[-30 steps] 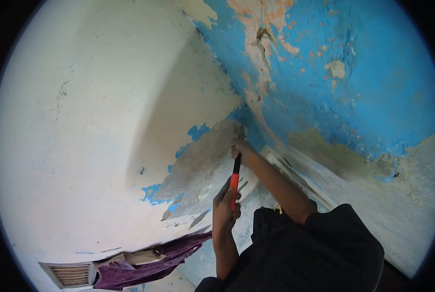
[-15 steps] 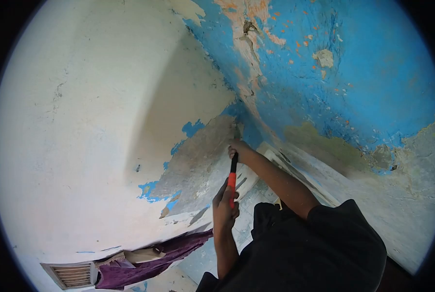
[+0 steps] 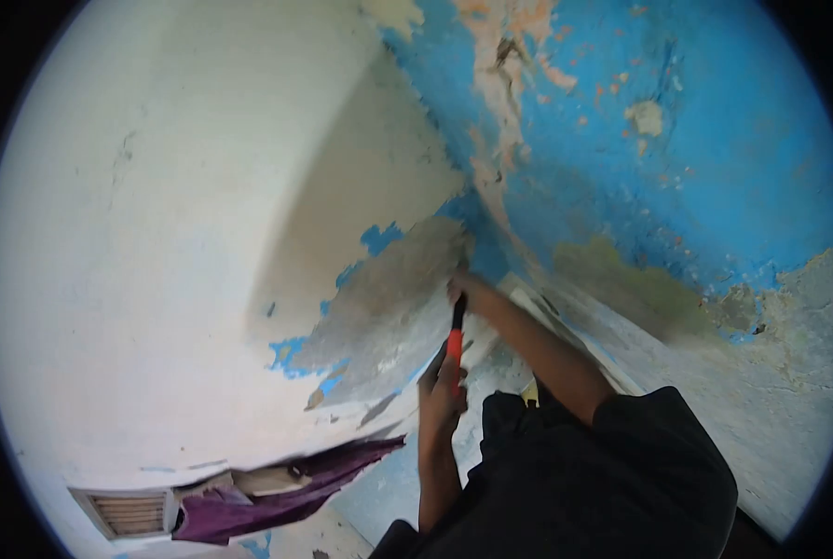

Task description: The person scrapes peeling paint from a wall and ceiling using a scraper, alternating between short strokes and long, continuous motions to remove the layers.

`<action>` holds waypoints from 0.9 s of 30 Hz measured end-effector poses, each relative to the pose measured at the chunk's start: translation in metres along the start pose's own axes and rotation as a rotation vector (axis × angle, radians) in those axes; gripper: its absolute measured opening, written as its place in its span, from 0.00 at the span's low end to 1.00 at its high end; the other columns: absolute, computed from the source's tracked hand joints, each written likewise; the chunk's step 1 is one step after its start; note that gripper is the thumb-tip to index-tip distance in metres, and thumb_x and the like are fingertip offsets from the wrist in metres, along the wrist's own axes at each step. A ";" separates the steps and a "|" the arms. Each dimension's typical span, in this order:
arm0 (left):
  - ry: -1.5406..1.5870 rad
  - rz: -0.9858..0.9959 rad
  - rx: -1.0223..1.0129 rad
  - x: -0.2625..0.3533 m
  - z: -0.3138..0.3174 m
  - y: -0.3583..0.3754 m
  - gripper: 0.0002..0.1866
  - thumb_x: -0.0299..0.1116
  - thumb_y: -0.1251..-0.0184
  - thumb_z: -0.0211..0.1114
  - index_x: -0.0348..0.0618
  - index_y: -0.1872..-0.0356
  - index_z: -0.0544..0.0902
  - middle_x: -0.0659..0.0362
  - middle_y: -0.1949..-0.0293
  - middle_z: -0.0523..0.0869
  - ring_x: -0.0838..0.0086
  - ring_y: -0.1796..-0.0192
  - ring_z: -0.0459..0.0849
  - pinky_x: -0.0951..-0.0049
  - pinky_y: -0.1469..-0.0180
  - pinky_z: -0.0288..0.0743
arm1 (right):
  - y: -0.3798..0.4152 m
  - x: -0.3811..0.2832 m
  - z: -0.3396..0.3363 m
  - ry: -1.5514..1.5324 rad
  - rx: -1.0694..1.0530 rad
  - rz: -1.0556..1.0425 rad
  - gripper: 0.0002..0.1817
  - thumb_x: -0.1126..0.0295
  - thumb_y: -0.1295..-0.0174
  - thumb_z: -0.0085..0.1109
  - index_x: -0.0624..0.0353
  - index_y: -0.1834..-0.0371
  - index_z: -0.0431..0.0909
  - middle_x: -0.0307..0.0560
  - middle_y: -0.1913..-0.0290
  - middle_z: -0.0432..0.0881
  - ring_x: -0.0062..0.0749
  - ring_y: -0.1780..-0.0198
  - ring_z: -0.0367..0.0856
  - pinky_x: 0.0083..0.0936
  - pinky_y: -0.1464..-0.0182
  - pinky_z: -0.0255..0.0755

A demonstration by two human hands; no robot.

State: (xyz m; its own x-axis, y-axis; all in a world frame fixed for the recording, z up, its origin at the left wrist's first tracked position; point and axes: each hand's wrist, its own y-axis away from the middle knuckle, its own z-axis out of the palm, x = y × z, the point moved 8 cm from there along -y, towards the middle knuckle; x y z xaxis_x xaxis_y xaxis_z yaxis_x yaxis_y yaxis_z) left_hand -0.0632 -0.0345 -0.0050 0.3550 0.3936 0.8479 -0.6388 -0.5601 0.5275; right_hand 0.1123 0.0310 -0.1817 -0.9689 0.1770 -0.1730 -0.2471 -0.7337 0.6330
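Observation:
A long tool with a red and black handle (image 3: 455,344) slants up toward the wall corner. My left hand (image 3: 442,389) is wrapped round its red lower part. Higher up, my right hand (image 3: 460,287) closes on the black part, close to a grey patch (image 3: 379,289) of bare plaster on the left wall. The tool's working end is hidden or too blurred to make out, so its kind and its contact with the wall cannot be told.
Blue paint peels from the right wall (image 3: 743,177), which has a cracked, bare strip by the corner. The cream left wall (image 3: 156,279) meets it. Purple cloth (image 3: 277,503) and a slatted vent (image 3: 129,514) are at lower left. Pale floor (image 3: 379,494) shows below.
The walls have shifted to the right in view, and both hands with the tool appear slightly further right. Both hands keep their hold on the handle.

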 end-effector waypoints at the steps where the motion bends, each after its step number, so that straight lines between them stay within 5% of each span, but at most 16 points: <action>1: 0.029 -0.005 0.007 0.001 -0.006 0.005 0.26 0.39 0.31 0.54 0.36 0.36 0.67 0.61 0.73 0.73 0.86 0.87 0.61 0.83 0.89 0.52 | 0.022 0.004 0.013 0.050 0.087 -0.042 0.12 0.67 0.38 0.53 0.51 0.74 0.60 0.33 0.85 0.59 0.18 0.89 0.58 0.20 0.87 0.55; 10: 0.008 -0.016 0.005 0.005 -0.009 -0.003 0.24 0.37 0.30 0.53 0.37 0.36 0.68 0.63 0.76 0.72 0.87 0.88 0.60 0.84 0.88 0.51 | 0.026 -0.002 0.013 0.057 0.167 -0.124 0.12 0.68 0.39 0.54 0.53 0.74 0.60 0.34 0.84 0.60 0.19 0.88 0.59 0.18 0.86 0.56; 13: -0.042 -0.006 0.020 0.003 0.001 -0.010 0.24 0.38 0.30 0.54 0.36 0.38 0.70 0.64 0.76 0.72 0.86 0.86 0.63 0.84 0.87 0.54 | 0.016 -0.015 0.004 -0.120 0.008 -0.097 0.11 0.70 0.40 0.54 0.53 0.73 0.60 0.34 0.84 0.60 0.20 0.88 0.59 0.18 0.86 0.55; 27: -0.002 -0.009 0.002 -0.008 0.002 -0.012 0.25 0.37 0.30 0.53 0.36 0.35 0.66 0.63 0.75 0.72 0.87 0.87 0.62 0.85 0.89 0.52 | 0.038 -0.021 0.007 0.095 0.178 -0.131 0.09 0.70 0.41 0.53 0.53 0.71 0.61 0.33 0.84 0.60 0.19 0.88 0.58 0.21 0.85 0.55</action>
State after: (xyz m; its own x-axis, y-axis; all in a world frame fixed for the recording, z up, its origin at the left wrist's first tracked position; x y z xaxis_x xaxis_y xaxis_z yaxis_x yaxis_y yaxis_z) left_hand -0.0570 -0.0324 -0.0182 0.3617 0.3971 0.8435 -0.6345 -0.5581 0.5348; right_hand 0.1232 0.0044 -0.1486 -0.9249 0.1944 -0.3268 -0.3771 -0.5799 0.7222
